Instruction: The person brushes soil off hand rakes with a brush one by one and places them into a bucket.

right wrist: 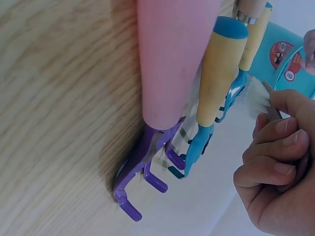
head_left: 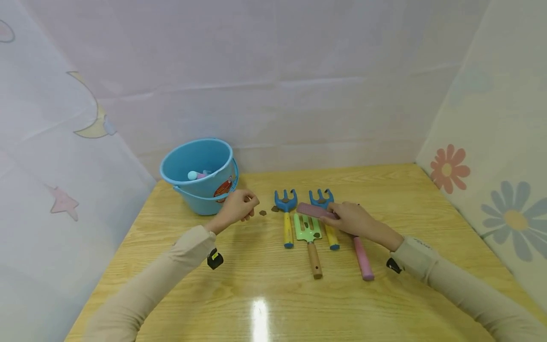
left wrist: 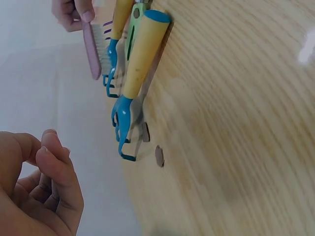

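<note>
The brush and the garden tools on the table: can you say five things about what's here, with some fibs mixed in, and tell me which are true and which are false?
1. The right hand is holding the brush. True.
2. The bucket is red. False: the bucket is blue.
3. The green fork has a brown handle. True.
4. The blue rake nearest the bucket has a yellow handle. True.
5. The pink-handled rake is inside the bucket. False: the pink-handled rake lies on the table, and its prongs are purple.
</note>
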Tool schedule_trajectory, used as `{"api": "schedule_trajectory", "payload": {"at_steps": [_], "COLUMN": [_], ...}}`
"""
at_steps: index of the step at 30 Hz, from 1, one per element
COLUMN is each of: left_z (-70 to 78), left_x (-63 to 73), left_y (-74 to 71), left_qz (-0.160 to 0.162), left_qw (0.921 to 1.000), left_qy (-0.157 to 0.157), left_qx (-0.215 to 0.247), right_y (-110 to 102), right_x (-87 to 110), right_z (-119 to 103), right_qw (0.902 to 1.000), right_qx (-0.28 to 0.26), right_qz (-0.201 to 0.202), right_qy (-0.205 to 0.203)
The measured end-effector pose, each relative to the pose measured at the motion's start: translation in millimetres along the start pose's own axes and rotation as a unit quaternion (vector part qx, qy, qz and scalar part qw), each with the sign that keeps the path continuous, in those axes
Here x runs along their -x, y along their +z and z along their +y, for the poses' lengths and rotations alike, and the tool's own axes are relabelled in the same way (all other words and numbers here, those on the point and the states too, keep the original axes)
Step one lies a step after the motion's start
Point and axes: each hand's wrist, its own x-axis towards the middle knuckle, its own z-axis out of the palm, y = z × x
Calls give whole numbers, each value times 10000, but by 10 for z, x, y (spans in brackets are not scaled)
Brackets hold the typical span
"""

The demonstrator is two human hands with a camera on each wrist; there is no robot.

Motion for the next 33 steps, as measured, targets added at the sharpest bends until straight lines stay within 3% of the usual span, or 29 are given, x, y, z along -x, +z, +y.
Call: {"api": "schedule_trajectory", "payload": {"at_steps": [10,18,24,29,33], "left_z": [-72,-164,-155,-159,-165], "left_x": [-1,-39,-39,-41,-52], "left_y": [169,317,399,481,546], "left_qz": [-73,-381,-476,-497,-689], "left_qw": [9996,9976,9971,9978,9970], "left_qy": [-64,-234,-357,-252,-235], "left_qx": [256,525,476,367,246], "right_y": [7,27,37,13,3], "right_x": [-28,-26,-27,-24,-21], "right_z": [-20,-3,8,-12,-27], "right_qw": [10000,10000,10000,9999,9999], "right_qx": [-18,33,74,42,14], "right_qz": [39,15,8,83,114], "right_qy": [-60,-25,48,40,37]}}
